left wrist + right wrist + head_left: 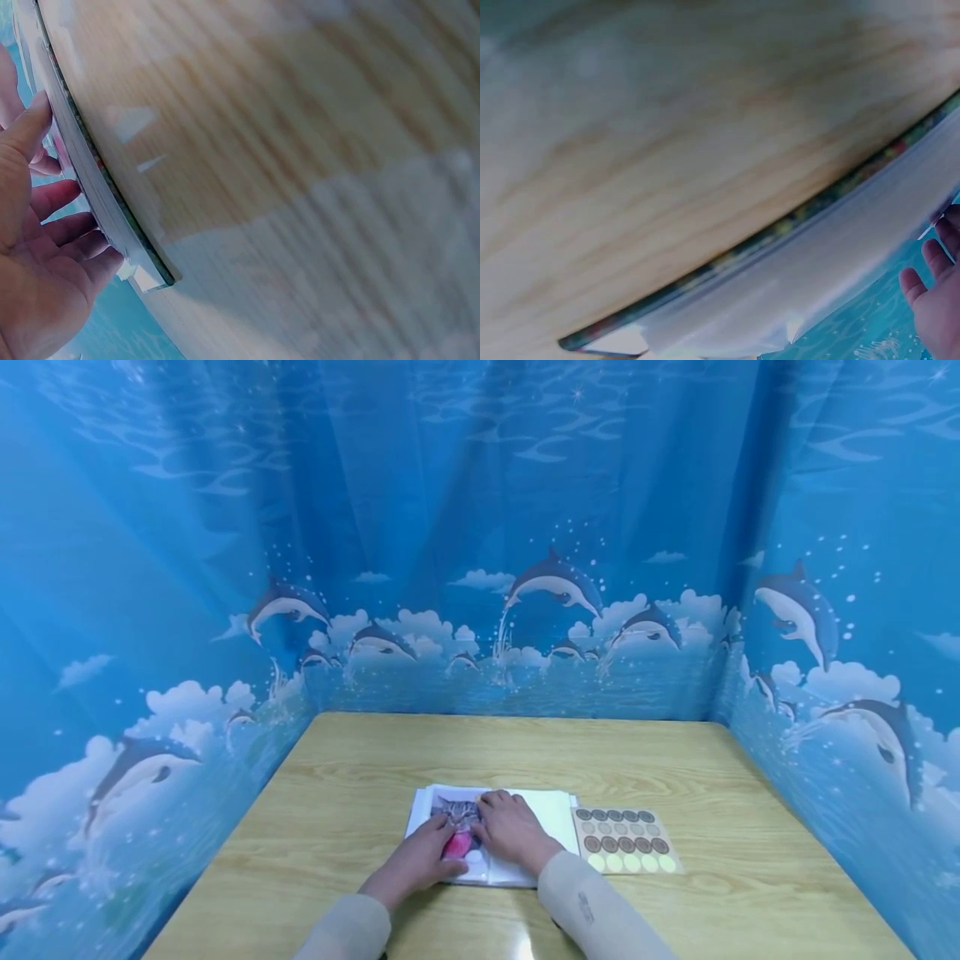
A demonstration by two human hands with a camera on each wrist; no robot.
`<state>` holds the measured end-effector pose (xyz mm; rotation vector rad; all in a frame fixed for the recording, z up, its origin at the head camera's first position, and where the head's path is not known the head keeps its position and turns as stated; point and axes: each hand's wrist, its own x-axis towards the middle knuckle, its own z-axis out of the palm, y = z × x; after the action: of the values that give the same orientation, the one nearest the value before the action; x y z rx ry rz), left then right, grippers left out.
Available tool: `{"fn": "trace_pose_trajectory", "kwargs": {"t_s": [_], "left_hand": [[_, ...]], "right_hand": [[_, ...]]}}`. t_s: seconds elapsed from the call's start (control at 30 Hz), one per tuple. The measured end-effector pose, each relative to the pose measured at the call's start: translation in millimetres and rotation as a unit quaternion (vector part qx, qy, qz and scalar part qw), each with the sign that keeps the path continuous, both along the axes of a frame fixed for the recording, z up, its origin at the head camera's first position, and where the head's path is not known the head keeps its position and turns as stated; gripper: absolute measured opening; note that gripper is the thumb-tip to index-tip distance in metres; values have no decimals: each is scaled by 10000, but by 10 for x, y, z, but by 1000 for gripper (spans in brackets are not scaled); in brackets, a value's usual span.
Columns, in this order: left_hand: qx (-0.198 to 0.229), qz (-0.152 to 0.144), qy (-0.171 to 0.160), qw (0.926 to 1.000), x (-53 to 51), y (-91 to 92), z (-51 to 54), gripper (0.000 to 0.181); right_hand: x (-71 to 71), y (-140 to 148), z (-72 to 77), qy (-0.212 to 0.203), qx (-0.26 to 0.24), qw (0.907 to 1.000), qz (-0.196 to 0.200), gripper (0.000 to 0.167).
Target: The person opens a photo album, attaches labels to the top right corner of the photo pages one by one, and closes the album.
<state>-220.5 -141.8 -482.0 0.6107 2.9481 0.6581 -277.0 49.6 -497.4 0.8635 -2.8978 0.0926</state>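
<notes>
An open album (551, 814) with white pages and a dark patterned cover edge lies on the table. On its left page is a cat picture (459, 810) with a pink patch low on it. My left hand (423, 853) rests on the left part of that page, its fingers spread over the picture's lower left in the head view. In the left wrist view the left hand (52, 262) has its fingers extended beside the page edges. My right hand (516, 828) lies across the album's middle, fingertips at the picture's upper right. Few right fingers (937, 259) show in the right wrist view.
Right of the album, touching or nearly touching its edge, lies a sheet of round stickers (622, 842) in brown, beige and pale yellow rows. The wood-grain table (360, 747) is enclosed by blue dolphin-print curtains (480, 527) at the back and sides.
</notes>
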Motion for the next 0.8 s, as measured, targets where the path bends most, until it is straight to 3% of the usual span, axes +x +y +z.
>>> {"fn": "trace_pose_trajectory", "kwargs": {"t_s": [0.53, 0.8], "left_hand": [[60, 97, 9, 9999, -9, 1, -23, 77], [-37, 139, -23, 9999, -17, 4, -43, 77]], "right_hand": [[-28, -34, 15, -177, 76, 9996, -218, 53], [-9, -45, -12, -40, 182, 9996, -229, 51]]}}
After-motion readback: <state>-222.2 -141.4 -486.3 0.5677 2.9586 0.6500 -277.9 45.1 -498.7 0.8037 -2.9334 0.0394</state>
